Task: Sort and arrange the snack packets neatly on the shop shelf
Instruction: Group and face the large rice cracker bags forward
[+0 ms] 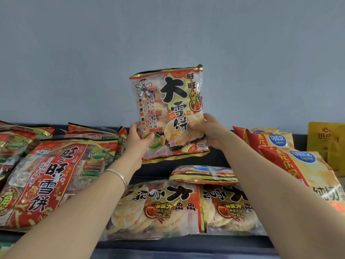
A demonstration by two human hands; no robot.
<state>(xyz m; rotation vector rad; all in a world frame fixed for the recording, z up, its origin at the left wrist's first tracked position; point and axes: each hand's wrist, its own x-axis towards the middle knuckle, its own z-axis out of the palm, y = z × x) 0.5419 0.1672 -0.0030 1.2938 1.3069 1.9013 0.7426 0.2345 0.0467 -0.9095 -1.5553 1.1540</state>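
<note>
A clear rice-cracker packet [169,101] with red and gold trim and big black characters stands upright above the shelf, in front of the grey wall. My left hand [139,142] grips its lower left edge, thumb on the front. My right hand [209,132] grips its lower right corner. Below it, two packets of the same kind [158,208] [231,208] lie flat side by side, upside down to me. A third one [203,173] lies flat behind them.
A large red rice-cracker bag [50,180] lies at the left over several similar bags [16,141]. Yellow and red crisp bags [302,165] [268,139] lean at the right, with a yellow pouch [326,141] behind. The dark shelf [186,243] has its front edge near me.
</note>
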